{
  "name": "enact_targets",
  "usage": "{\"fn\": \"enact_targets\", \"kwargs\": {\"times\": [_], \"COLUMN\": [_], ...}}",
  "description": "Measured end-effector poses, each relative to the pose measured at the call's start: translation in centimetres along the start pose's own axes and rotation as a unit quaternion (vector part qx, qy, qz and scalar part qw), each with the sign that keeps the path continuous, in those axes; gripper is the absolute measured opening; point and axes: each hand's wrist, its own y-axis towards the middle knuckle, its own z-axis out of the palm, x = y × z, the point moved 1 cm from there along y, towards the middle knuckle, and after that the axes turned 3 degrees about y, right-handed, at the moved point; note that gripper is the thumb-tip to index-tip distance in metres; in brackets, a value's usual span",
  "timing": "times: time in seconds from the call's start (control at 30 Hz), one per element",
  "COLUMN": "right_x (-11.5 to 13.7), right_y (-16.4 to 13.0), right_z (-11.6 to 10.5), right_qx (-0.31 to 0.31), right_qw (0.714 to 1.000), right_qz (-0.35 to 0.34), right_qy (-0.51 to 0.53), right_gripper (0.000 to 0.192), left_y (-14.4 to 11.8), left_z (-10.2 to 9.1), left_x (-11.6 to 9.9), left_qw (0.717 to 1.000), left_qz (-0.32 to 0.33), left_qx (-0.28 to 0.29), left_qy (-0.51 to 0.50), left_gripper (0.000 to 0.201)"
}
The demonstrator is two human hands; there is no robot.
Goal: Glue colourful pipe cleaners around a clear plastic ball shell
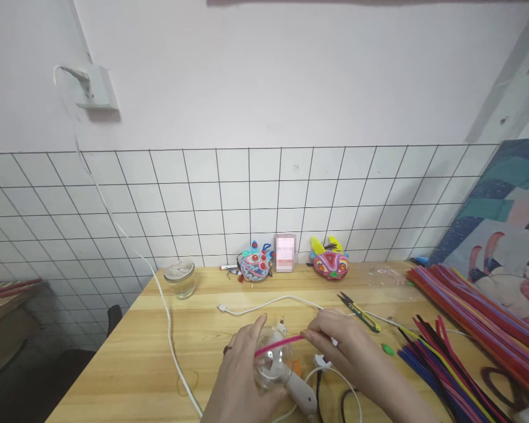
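My left hand (242,376) curls around the side of a clear plastic ball (268,352), thumb below and fingers above. A bright pink pipe cleaner (280,345) stretches across the ball from the left fingers to my right hand (339,341), which pinches its end between thumb and forefinger. Beneath the ball, partly seen through it, lies a white glue gun (300,392), its nozzle pointing away from me. Something orange (296,368) shows beside the ball, mostly covered. Close to the right hand is a white plug (321,361) with cords.
Pipe cleaners (445,364) and a larger bundle (476,317) lie at right. Thread snips (359,311) rest beyond my right hand, near a green piece (387,349). Two decorated figures (255,264) (330,264) stand against the tiled wall. A lidded glass jar (180,279) and white cables (170,329) are left.
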Motion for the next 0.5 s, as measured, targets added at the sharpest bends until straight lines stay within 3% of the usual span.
{"fn": "enact_targets", "kwargs": {"times": [0.13, 0.5], "right_x": [-0.14, -0.07], "right_y": [0.0, 0.07], "right_z": [0.2, 0.76], "right_qx": [0.013, 0.008], "right_qw": [1.0, 0.999], "right_qz": [0.012, 0.03], "right_qy": [-0.008, 0.021], "right_gripper": [0.033, 0.033], "left_y": [0.11, -0.17], "left_z": [-0.55, -0.46], "left_x": [-0.59, -0.97], "left_qw": [0.998, 0.998], "left_qz": [0.002, -0.024], "left_qx": [0.016, -0.038], "left_qy": [0.063, -0.051], "left_gripper": [0.082, 0.087]}}
